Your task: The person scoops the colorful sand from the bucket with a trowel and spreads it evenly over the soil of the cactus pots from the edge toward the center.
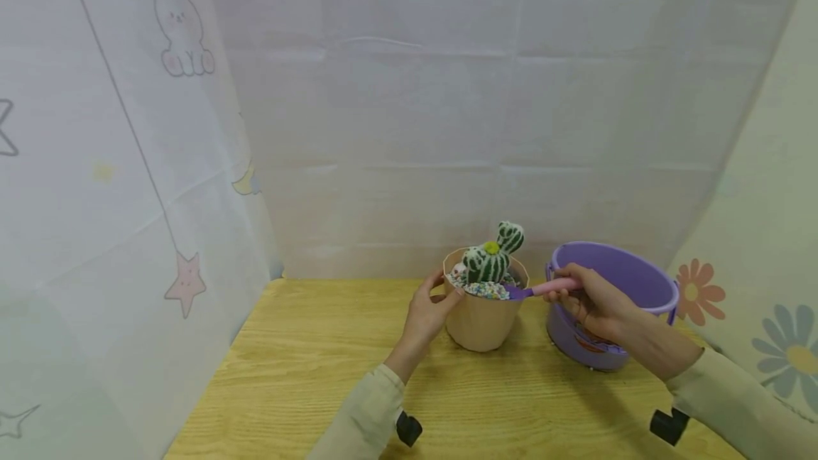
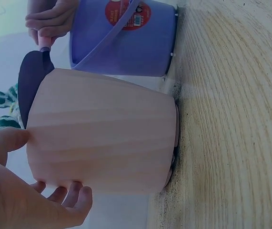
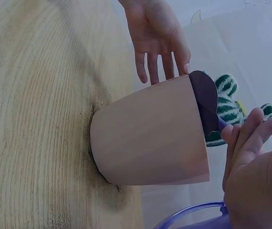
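Note:
A pale peach flower pot [image 1: 482,325] stands on the table, with a green-and-white knitted cactus [image 1: 487,265] leaning in it. My left hand [image 1: 427,309] holds the pot's left side, thumb at the rim and fingers along the wall. My right hand [image 1: 601,307] grips the pink handle [image 1: 554,286] of a small toy shovel. Its purple blade [image 2: 30,81] lies over the pot's rim, close beside the cactus. Small multicoloured pebbles [image 1: 487,291] show at the blade and around the cactus base.
A purple bucket [image 1: 562,332] stands to the right of the pot, partly behind my right forearm. White cloth [image 1: 383,119] hangs behind the wooden table [image 1: 307,353], with printed cloth at both sides. Dark specks lie on the table by the pot's base.

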{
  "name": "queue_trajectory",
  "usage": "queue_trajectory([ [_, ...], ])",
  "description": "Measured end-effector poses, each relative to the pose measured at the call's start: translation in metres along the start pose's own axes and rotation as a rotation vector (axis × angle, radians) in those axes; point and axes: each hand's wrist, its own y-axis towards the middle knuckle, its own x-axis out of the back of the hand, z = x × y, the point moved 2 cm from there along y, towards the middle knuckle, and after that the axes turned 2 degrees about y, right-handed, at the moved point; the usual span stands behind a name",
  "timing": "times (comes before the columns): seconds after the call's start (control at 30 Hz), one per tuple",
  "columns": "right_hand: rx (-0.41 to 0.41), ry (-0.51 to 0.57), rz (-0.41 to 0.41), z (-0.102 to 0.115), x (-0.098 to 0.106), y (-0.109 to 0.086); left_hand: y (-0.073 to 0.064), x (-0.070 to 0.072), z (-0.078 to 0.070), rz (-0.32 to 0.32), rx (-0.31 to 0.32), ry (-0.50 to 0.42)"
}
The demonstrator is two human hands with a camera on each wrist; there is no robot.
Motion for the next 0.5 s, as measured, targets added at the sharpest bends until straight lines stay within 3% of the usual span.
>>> queue_trajectory([
  [0.5,-0.05,0.019,-0.031,-0.0038,-0.0048,0.0059,0.0007,0.0007,-0.0017,-0.005,0.0,-0.008],
])
